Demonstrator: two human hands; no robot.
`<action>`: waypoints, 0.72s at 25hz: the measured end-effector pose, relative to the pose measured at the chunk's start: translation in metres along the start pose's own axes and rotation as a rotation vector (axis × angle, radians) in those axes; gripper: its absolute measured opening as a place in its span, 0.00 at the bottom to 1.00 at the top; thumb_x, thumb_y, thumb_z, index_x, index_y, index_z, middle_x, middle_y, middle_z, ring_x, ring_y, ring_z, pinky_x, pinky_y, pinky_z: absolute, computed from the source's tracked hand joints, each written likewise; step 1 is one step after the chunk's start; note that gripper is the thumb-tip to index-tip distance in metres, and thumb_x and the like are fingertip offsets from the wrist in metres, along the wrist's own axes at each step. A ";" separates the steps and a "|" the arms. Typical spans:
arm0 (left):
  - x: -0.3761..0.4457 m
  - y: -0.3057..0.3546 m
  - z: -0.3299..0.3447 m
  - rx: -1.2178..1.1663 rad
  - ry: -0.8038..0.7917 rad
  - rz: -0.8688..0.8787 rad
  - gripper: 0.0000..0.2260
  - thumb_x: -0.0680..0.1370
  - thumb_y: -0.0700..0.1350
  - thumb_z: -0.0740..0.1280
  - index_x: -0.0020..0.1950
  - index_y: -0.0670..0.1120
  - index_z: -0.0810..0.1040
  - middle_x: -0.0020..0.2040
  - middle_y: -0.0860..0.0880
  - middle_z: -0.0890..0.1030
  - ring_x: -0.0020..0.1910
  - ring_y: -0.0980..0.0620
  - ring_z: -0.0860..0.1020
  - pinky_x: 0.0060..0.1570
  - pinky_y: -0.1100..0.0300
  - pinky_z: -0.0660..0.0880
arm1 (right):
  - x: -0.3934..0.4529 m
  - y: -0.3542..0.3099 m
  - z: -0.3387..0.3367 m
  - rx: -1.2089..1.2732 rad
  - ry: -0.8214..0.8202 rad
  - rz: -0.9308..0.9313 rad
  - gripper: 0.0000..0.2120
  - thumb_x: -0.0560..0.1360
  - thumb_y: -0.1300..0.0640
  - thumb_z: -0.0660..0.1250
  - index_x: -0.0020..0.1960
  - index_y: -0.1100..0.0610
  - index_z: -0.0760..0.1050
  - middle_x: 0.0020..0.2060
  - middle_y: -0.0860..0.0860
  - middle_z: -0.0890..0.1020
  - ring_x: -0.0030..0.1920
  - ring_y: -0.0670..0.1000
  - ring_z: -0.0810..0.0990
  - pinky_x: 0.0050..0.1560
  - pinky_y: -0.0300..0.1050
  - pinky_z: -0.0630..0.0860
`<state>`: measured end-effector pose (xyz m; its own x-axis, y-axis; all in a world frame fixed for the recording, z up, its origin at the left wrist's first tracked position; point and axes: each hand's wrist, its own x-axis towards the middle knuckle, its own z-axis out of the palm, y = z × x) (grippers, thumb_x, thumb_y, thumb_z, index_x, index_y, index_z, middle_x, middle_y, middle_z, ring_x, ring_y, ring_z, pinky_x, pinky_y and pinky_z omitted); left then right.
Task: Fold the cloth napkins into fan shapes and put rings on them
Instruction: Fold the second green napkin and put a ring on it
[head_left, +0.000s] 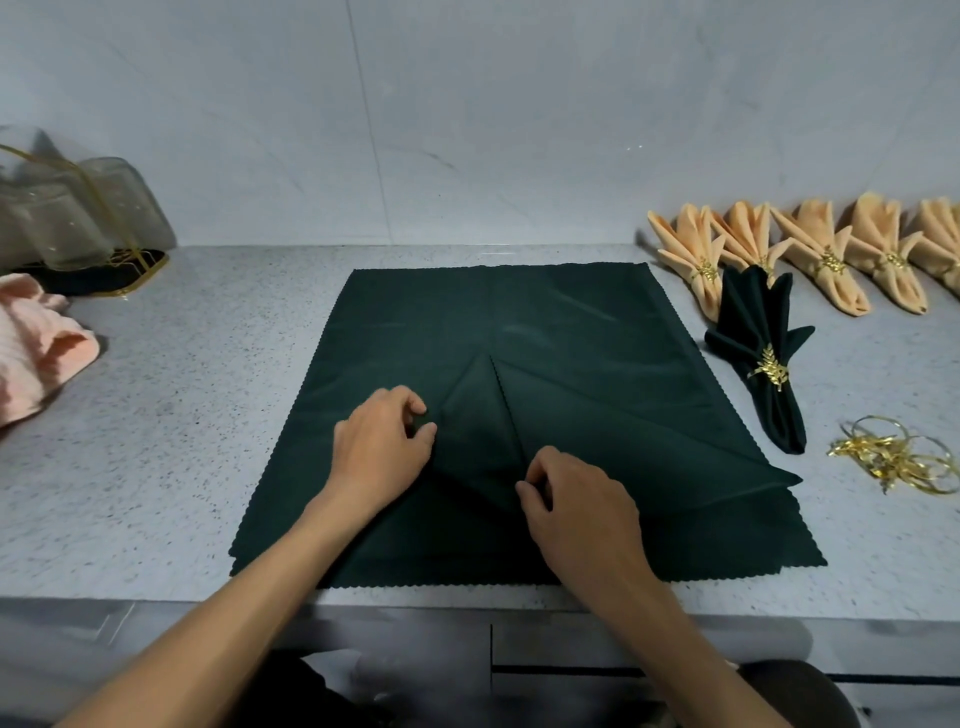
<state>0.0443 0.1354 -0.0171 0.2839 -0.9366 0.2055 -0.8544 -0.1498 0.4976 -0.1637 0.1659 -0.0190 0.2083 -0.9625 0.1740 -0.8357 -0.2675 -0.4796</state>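
Green napkin (519, 332) lies spread flat mid-counter, near edge almost at the counter's front lip, far edge just short of the wall (467, 130). One pleat started: a raised wedge of fabric runs from an apex near cloth centre toward the person. Looks like more green cloth stacked under it, judging by doubled scalloped edges at the near corners; can't count layers.

Left hand (382, 449) pinches the wedge's left fold between thumb and curled fingers. Right hand (576, 499) pinches the right side of the wedge, thumb against fingertips, remaining fingers curled.

Progress, my read: early on this piece. First fold only; rest of the fan pleating, gathering and ringing all left.

Done: one green fan napkin (763, 358) with gold leaf ring (769, 369), just beside the cloth's right edge. Behind it a row of peach fan napkins (810, 254), all ringed, five visible, last one cut by the frame.

Spare gold rings (893, 457) piled right of the cloth, near the right hand's side, easy reach.

Room: left counter (208, 364) is open out to the pink cloth (36, 343) and glass jars (67, 218) on a gold-trimmed tray at far left. Right side is tight, finished green fan nearly touches the working cloth; pleating toward the right could nudge it. Front edge has no margin, cloth could slide off if pulled toward the body.
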 end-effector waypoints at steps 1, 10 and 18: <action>0.002 0.005 0.003 0.110 0.020 0.092 0.08 0.77 0.48 0.68 0.56 0.52 0.77 0.56 0.55 0.77 0.54 0.50 0.75 0.58 0.49 0.69 | 0.000 0.000 0.001 -0.008 0.005 -0.003 0.08 0.80 0.47 0.62 0.44 0.49 0.70 0.38 0.44 0.76 0.36 0.45 0.75 0.36 0.40 0.71; 0.050 0.034 0.055 0.317 -0.444 0.297 0.26 0.85 0.55 0.44 0.81 0.47 0.46 0.81 0.53 0.44 0.79 0.54 0.43 0.76 0.41 0.41 | -0.003 0.004 0.010 0.003 0.085 -0.028 0.11 0.79 0.50 0.66 0.38 0.50 0.69 0.34 0.44 0.74 0.32 0.45 0.72 0.30 0.35 0.64; -0.063 0.050 0.026 0.011 0.138 0.529 0.11 0.74 0.43 0.64 0.53 0.45 0.81 0.52 0.50 0.79 0.49 0.49 0.74 0.49 0.53 0.72 | -0.002 0.004 0.003 0.091 0.007 0.010 0.06 0.79 0.51 0.64 0.44 0.50 0.72 0.38 0.43 0.77 0.37 0.44 0.74 0.37 0.37 0.71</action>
<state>-0.0281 0.1788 -0.0271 -0.1324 -0.8347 0.5346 -0.9004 0.3268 0.2872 -0.1662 0.1662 -0.0234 0.1965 -0.9649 0.1742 -0.7879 -0.2611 -0.5577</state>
